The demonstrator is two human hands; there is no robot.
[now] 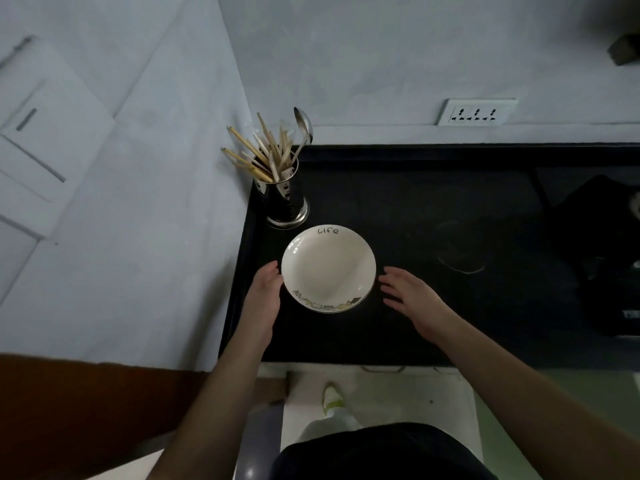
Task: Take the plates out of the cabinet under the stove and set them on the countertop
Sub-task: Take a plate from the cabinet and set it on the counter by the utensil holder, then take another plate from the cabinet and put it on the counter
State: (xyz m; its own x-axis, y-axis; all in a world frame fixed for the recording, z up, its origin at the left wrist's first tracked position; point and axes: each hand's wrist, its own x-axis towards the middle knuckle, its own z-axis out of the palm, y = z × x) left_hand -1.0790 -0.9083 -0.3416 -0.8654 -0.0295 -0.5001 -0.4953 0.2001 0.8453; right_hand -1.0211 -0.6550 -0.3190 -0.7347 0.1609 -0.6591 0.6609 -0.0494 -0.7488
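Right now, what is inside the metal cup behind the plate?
The cup holds many wooden chopsticks and one metal spoon, all sticking up above its rim. Their lower ends and the cup's bottom are hidden by its wall.

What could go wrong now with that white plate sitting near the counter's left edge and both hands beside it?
1. The plate sits close behind the utensil holder; a nudge forward could knock the holder and its chopsticks over.
2. The left hand seems to touch the rim while the right hand is clear, so pulling away unevenly might drag the plate toward the countertop edge.
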